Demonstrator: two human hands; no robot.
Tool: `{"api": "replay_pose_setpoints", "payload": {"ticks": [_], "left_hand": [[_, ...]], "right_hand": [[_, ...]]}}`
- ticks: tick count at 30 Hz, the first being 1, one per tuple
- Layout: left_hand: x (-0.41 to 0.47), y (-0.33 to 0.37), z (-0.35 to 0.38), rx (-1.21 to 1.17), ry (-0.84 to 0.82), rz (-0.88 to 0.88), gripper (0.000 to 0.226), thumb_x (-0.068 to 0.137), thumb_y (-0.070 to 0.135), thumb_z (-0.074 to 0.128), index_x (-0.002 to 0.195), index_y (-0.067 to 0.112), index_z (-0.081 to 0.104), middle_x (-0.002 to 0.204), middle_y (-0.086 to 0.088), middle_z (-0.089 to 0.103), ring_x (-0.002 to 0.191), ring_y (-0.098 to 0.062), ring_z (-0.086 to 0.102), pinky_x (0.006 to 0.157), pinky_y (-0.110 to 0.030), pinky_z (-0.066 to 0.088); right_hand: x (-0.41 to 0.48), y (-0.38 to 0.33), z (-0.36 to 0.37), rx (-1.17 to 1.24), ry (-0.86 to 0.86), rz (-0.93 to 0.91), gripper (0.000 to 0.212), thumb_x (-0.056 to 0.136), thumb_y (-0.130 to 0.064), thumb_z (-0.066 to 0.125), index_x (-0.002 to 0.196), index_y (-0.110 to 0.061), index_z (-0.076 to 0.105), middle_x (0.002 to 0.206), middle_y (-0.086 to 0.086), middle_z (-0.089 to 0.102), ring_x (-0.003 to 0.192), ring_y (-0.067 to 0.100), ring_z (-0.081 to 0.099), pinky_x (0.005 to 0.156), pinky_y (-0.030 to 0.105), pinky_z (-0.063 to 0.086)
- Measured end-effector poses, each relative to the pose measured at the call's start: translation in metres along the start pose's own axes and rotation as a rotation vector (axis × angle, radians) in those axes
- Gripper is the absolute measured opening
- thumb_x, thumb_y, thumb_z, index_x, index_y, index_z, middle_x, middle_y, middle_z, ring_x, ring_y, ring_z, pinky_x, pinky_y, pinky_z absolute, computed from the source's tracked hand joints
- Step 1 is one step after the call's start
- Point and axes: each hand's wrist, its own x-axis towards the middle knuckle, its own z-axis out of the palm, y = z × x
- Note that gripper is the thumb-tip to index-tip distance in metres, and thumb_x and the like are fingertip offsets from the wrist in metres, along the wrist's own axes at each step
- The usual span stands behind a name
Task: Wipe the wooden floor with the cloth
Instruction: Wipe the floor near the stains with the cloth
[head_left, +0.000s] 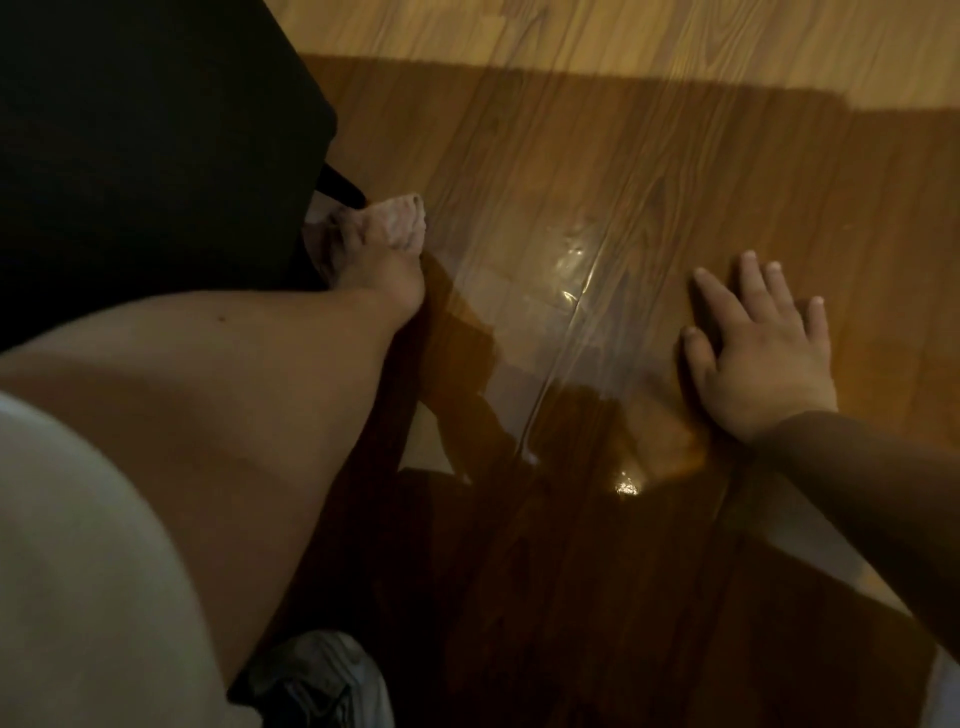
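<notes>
My left hand (374, 260) grips a pale pinkish cloth (400, 223) and presses it on the wooden floor (597, 171) beside a black object at the left. The left forearm is bare and reaches forward from the lower left. My right hand (758, 338) rests flat on the floor at the right, fingers straight and spread, holding nothing; its arm wears a dark sleeve. The brown planks between the hands shine with a wet sheen.
A large black object (145, 135) fills the upper left, right against the cloth. A lighter strip of floor (623, 31) runs along the top. Pale fabric (78, 571) lies at the lower left and a grey item (317, 680) at the bottom.
</notes>
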Motion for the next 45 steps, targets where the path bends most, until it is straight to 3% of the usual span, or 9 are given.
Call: {"api": "replay_pose_setpoints", "payload": {"ticks": [7, 13, 20, 27, 29, 37, 40, 42, 45], "left_hand": [[-0.003, -0.007, 0.003, 0.150, 0.008, 0.713, 0.055, 0.103, 0.027, 0.028, 0.154, 0.016, 0.009, 0.161, -0.009, 0.001, 0.148, -0.027, -0.002, 0.119, -0.047, 0.007], [-0.009, 0.026, 0.007, -0.026, 0.018, 0.404, 0.057, 0.102, 0.028, 0.031, 0.153, 0.010, 0.013, 0.160, -0.011, 0.006, 0.146, -0.029, 0.007, 0.119, -0.040, 0.011], [-0.116, 0.042, 0.054, 0.172, -0.152, 1.263, 0.055, 0.100, 0.026, 0.035, 0.153, 0.020, 0.018, 0.162, -0.001, 0.007, 0.148, -0.016, 0.005, 0.120, -0.037, 0.002], [-0.054, 0.023, 0.017, 0.130, 0.114, 0.359, 0.053, 0.103, 0.028, 0.024, 0.153, 0.011, 0.015, 0.160, -0.013, 0.005, 0.146, -0.029, 0.003, 0.118, -0.036, 0.000], [-0.073, 0.041, 0.022, 0.137, 0.099, 0.361, 0.050, 0.102, 0.024, 0.025, 0.150, 0.008, 0.020, 0.158, -0.014, 0.010, 0.145, -0.028, 0.005, 0.118, -0.039, 0.002], [-0.291, 0.050, 0.106, 0.222, -0.361, 1.557, 0.051, 0.096, 0.028, 0.042, 0.145, 0.013, 0.039, 0.154, -0.010, 0.032, 0.144, -0.028, 0.020, 0.118, -0.045, 0.010], [-0.293, 0.025, 0.108, 0.386, -0.375, 1.758, 0.051, 0.097, 0.025, 0.030, 0.147, 0.017, 0.034, 0.156, -0.004, 0.029, 0.145, -0.023, 0.020, 0.119, -0.045, 0.010], [-0.256, 0.013, 0.105, 0.507, -0.185, 1.611, 0.054, 0.097, 0.024, 0.025, 0.151, 0.021, 0.019, 0.161, 0.000, 0.013, 0.147, -0.021, 0.010, 0.119, -0.042, 0.002], [-0.181, -0.010, 0.073, 0.287, -0.062, 0.932, 0.053, 0.101, 0.029, 0.031, 0.152, 0.031, 0.016, 0.161, 0.003, 0.010, 0.146, -0.022, 0.015, 0.115, -0.040, 0.003]], "right_hand": [[-0.006, 0.002, 0.006, 0.018, 0.009, 0.016, 0.057, 0.099, -0.051, 0.025, 0.153, -0.036, 0.014, 0.163, 0.001, 0.005, 0.150, 0.021, -0.001, 0.117, 0.049, 0.000], [-0.009, 0.012, 0.013, 0.022, 0.051, 0.016, 0.058, 0.097, -0.057, 0.019, 0.151, -0.037, 0.016, 0.163, 0.000, 0.008, 0.149, 0.022, 0.003, 0.116, 0.049, 0.002], [-0.034, 0.036, 0.006, 0.025, 0.039, 0.215, 0.059, 0.097, -0.058, 0.022, 0.152, -0.039, 0.014, 0.163, 0.001, 0.002, 0.150, 0.022, 0.000, 0.117, 0.048, 0.002], [-0.065, 0.052, -0.008, 0.068, 0.004, 0.353, 0.059, 0.099, -0.049, 0.029, 0.154, -0.032, 0.014, 0.163, 0.004, 0.000, 0.150, 0.024, -0.002, 0.119, 0.049, 0.001], [-0.076, 0.055, -0.011, 0.082, 0.002, 0.373, 0.059, 0.100, -0.048, 0.030, 0.154, -0.032, 0.015, 0.163, 0.004, 0.000, 0.150, 0.024, -0.002, 0.119, 0.049, 0.001], [-0.115, 0.078, -0.023, 0.321, 0.135, 0.637, 0.056, 0.100, -0.038, 0.036, 0.153, -0.032, 0.022, 0.164, 0.003, 0.002, 0.150, 0.022, 0.000, 0.120, 0.047, 0.002], [-0.145, 0.091, -0.019, 0.291, 0.087, 0.707, 0.056, 0.100, -0.037, 0.038, 0.153, -0.034, 0.021, 0.164, 0.002, 0.000, 0.150, 0.022, -0.002, 0.120, 0.048, 0.003], [-0.159, 0.097, -0.013, 0.272, 0.034, 0.713, 0.056, 0.100, -0.040, 0.037, 0.152, -0.036, 0.019, 0.164, 0.002, -0.002, 0.150, 0.023, -0.003, 0.120, 0.048, 0.002], [-0.176, 0.095, 0.000, 0.277, -0.034, 0.715, 0.059, 0.099, -0.043, 0.037, 0.153, -0.037, 0.014, 0.163, 0.000, -0.006, 0.150, 0.022, -0.005, 0.119, 0.049, 0.002]]}}
